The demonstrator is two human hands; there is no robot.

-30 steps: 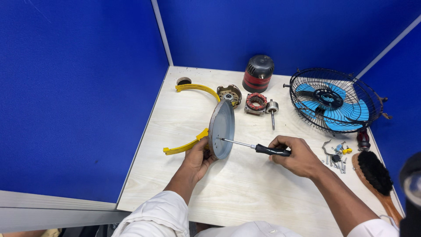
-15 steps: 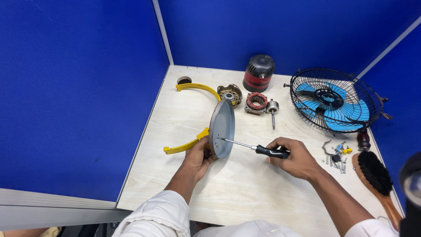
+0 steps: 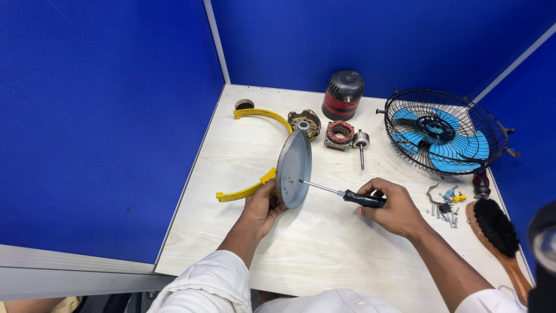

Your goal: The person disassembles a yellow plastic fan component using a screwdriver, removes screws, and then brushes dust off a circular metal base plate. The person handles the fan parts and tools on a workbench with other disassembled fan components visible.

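- Left hand (image 3: pixel 262 210) grasps the grey disc (image 3: pixel 293 168) on edge, steadying it.
- Right hand (image 3: pixel 394 208), fingers clenched round the screwdriver (image 3: pixel 341 195), tip at the disc's face.

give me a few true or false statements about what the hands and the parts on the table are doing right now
1. The left hand holds the grey disc up on its edge. True.
2. The right hand holds a hammer. False: it grips a screwdriver whose tip meets the disc's face.
3. The fan cage with blue blades lies at the table's right side. True.
4. The brush lies beside the left hand. False: it lies at the right edge, past the right hand.
5. The yellow bracket lies behind the disc. True.
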